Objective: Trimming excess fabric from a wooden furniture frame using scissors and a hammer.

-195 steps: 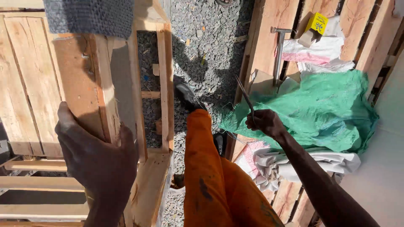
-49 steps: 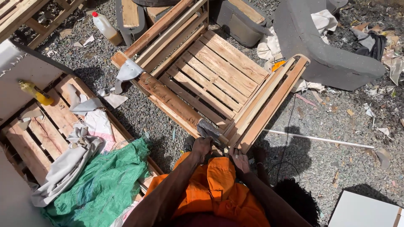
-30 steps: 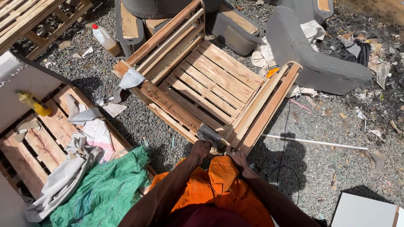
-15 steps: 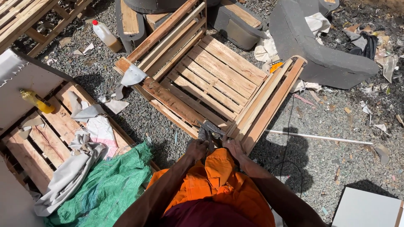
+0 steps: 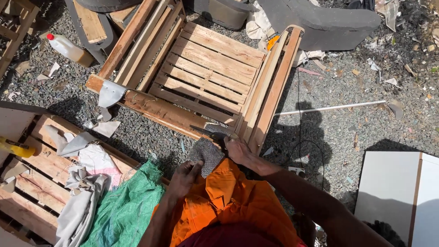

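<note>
While the left hand (image 5: 185, 176) pinches the grey fabric piece (image 5: 206, 154) over the orange-clad knee, the right hand (image 5: 238, 148) grips dark scissors (image 5: 208, 133) at its far edge; cut barely begun, wooden frame (image 5: 206, 77) beyond.

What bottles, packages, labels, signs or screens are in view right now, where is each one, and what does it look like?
Plastic bottle: lying on the gravel at upper left, pale translucent body, red cap, brownish liquid at the bottom.
Yellow bottle: at the left edge, on its side by the pallet, mostly cut off by the frame.
Small white box: on the gravel beside the right hand, a thin cable running to it.
No signs or screens are visible.
</note>
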